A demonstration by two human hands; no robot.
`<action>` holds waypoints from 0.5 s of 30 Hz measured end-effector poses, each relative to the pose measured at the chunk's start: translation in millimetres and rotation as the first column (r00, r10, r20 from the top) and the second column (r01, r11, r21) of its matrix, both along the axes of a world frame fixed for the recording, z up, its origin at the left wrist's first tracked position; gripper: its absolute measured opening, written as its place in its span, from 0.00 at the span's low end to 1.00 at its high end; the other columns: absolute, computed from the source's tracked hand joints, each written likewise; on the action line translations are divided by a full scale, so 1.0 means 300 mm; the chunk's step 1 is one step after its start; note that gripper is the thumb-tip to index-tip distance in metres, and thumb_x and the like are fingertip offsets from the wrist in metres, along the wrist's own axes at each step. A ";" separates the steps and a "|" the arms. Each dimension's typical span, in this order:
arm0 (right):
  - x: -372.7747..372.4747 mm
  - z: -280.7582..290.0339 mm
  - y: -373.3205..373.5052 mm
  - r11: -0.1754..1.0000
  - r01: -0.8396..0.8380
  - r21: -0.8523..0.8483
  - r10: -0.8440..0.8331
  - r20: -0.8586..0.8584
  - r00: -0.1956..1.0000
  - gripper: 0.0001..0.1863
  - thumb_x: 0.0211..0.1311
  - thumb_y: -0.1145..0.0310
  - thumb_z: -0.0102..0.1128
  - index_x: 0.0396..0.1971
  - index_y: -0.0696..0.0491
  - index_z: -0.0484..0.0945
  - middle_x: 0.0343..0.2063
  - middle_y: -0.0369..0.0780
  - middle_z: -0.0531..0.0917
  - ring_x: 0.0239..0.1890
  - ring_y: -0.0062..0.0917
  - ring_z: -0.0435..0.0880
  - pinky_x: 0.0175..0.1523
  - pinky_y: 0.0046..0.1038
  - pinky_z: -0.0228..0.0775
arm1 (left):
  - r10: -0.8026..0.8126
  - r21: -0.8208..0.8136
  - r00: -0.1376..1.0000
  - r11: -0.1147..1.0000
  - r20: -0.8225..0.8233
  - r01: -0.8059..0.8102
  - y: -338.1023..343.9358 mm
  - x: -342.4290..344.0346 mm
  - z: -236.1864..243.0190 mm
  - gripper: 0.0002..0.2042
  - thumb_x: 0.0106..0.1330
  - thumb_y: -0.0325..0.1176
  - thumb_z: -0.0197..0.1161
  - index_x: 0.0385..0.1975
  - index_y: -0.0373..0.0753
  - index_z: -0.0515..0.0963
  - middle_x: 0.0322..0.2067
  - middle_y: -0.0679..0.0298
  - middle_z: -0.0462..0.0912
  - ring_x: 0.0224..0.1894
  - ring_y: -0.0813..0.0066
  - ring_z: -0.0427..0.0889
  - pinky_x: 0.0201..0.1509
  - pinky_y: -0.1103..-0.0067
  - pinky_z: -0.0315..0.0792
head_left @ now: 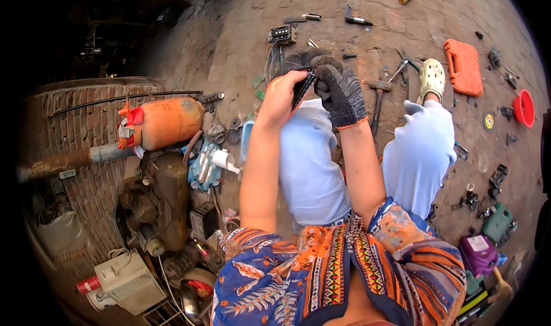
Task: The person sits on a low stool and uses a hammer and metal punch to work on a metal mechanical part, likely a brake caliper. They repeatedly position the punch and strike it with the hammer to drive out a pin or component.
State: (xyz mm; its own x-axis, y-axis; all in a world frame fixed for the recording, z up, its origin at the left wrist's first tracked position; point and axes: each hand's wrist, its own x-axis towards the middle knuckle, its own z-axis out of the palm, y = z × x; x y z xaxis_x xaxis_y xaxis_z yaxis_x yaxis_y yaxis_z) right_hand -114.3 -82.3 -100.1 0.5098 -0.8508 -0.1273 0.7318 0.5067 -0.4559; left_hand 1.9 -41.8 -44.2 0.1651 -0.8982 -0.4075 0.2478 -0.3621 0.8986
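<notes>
My left hand (281, 96) is raised in front of me, its palm and thumb bare. A dark grey knitted work glove (297, 60) with an orange edge covers its fingers; whether they are inside the glove or folded round it I cannot tell. My right hand (340, 93) wears a matching glove with an orange cuff. Its curled fingers meet the left hand and pinch the loose glove's dark edge. Both hands are above my left knee (313, 153), in light blue trousers. Beyond them lies a small black unit (282, 35) with wires.
A hammer (377, 99) and pliers (406, 59) lie right of my hands. Farther right are an orange case (464, 67), a red bowl (523, 108) and a purple jug (478, 254). An orange gas cylinder (172, 123) and a brown tank (171, 194) are at left.
</notes>
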 end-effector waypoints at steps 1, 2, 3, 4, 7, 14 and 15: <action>-0.008 0.024 0.005 0.999 -0.039 0.007 0.039 0.034 0.999 0.05 0.54 0.72 0.57 0.31 0.54 0.76 0.20 0.30 0.75 0.19 0.09 0.66 0.21 0.10 0.56 | 0.041 -0.040 0.999 0.998 -0.019 -0.042 -0.003 0.010 -0.010 0.14 0.63 0.34 0.49 0.39 0.31 0.74 0.36 0.63 0.78 0.40 0.78 0.74 0.42 0.82 0.67; -0.011 0.059 0.016 0.998 -0.049 -0.026 0.049 0.000 0.999 0.05 0.53 0.72 0.56 0.31 0.54 0.76 0.19 0.30 0.73 0.17 0.09 0.64 0.20 0.11 0.54 | 0.086 -0.079 0.996 0.993 -0.036 -0.089 0.002 0.017 -0.009 0.13 0.62 0.34 0.49 0.39 0.32 0.75 0.34 0.64 0.78 0.38 0.81 0.73 0.39 0.82 0.68; -0.012 0.095 0.027 0.996 -0.059 -0.059 0.057 -0.034 0.998 0.06 0.52 0.72 0.55 0.31 0.55 0.75 0.17 0.29 0.71 0.15 0.10 0.62 0.18 0.12 0.52 | 0.099 -0.078 0.995 0.992 0.003 -0.099 0.009 0.020 -0.005 0.13 0.62 0.34 0.49 0.39 0.33 0.75 0.33 0.63 0.78 0.35 0.80 0.74 0.35 0.82 0.70; -0.007 0.121 0.048 0.994 -0.073 -0.085 0.068 -0.060 0.996 0.06 0.51 0.72 0.54 0.30 0.55 0.75 0.15 0.29 0.69 0.13 0.10 0.60 0.16 0.13 0.50 | 0.156 -0.119 0.988 0.981 -0.004 -0.156 0.007 0.010 0.023 0.13 0.62 0.34 0.49 0.40 0.33 0.75 0.34 0.62 0.78 0.36 0.79 0.74 0.36 0.82 0.70; 0.023 0.166 0.102 0.826 -0.112 -0.553 -0.008 -0.210 0.978 0.08 0.49 0.72 0.57 0.32 0.56 0.74 0.22 0.33 0.76 0.23 0.14 0.71 0.28 0.17 0.64 | 0.375 -0.217 0.927 0.906 0.019 -0.363 -0.055 -0.030 0.069 0.14 0.63 0.36 0.48 0.43 0.34 0.73 0.39 0.57 0.76 0.40 0.72 0.75 0.44 0.78 0.70; 0.067 0.216 0.158 0.467 -0.292 -0.835 -0.137 -0.395 0.908 0.13 0.43 0.67 0.61 0.30 0.56 0.74 0.25 0.45 0.78 0.28 0.38 0.78 0.34 0.30 0.70 | 0.153 -0.322 0.897 0.897 -0.414 -0.301 0.034 0.056 0.097 0.16 0.64 0.38 0.48 0.45 0.34 0.72 0.42 0.56 0.75 0.44 0.66 0.74 0.51 0.74 0.67; 0.058 0.182 0.138 0.430 -0.289 -0.855 -0.199 -0.402 0.894 0.11 0.43 0.68 0.61 0.28 0.56 0.74 0.24 0.44 0.77 0.28 0.36 0.78 0.34 0.30 0.70 | 0.098 -0.322 0.880 0.907 -0.465 -0.271 0.021 0.054 0.046 0.16 0.64 0.38 0.48 0.45 0.34 0.72 0.43 0.55 0.75 0.44 0.65 0.74 0.52 0.73 0.67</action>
State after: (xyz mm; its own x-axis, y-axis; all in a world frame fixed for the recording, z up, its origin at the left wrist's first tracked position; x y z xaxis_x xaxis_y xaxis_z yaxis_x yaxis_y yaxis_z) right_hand -97.0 -40.9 -45.5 0.6579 -0.5792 0.4814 0.3514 -0.3293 -0.8764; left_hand 18.1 -35.4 -30.5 0.2297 -0.9654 -0.1235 0.6668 0.0637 0.7425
